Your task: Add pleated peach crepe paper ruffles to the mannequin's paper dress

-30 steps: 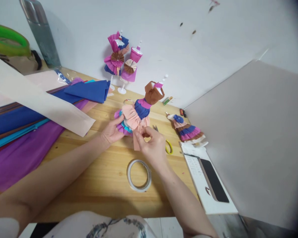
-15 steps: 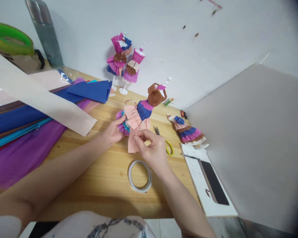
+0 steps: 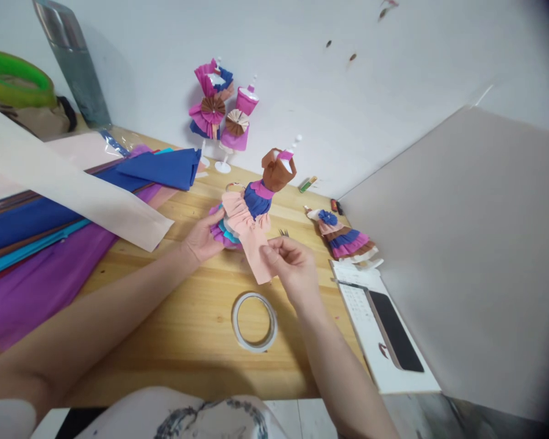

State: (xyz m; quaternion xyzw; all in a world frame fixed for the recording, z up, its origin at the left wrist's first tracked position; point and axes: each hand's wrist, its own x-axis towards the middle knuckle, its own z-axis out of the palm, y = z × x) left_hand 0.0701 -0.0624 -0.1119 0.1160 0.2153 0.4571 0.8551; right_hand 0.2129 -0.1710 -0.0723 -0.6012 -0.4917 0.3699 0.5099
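Note:
A small dress form [image 3: 258,201] leans over the wooden table, dressed in brown, pink and blue paper with ruffled tiers below. My left hand [image 3: 204,236] is closed around the purple and turquoise ruffles at its lower side. From the pleated peach layer hangs a loose peach crepe paper strip [image 3: 257,253]. My right hand [image 3: 294,266] pinches the edge of that strip between thumb and fingers. Scissors [image 3: 283,233] lie behind the right hand, which hides all but their tips. A roll of tape [image 3: 255,322] rests flat just in front of both hands.
Folded crepe paper [image 3: 77,201] in several colours fills the left side, under a long cream strip [image 3: 119,204]. Two dressed mini forms [image 3: 235,131] stand by the wall. At right are another paper dress [image 3: 345,238] and a phone [image 3: 396,332] on a white board.
My right hand has shifted to the right along the peach strip, pulling its free end outward, and now covers the scissors' handles. My left hand keeps its hold on the dress form.

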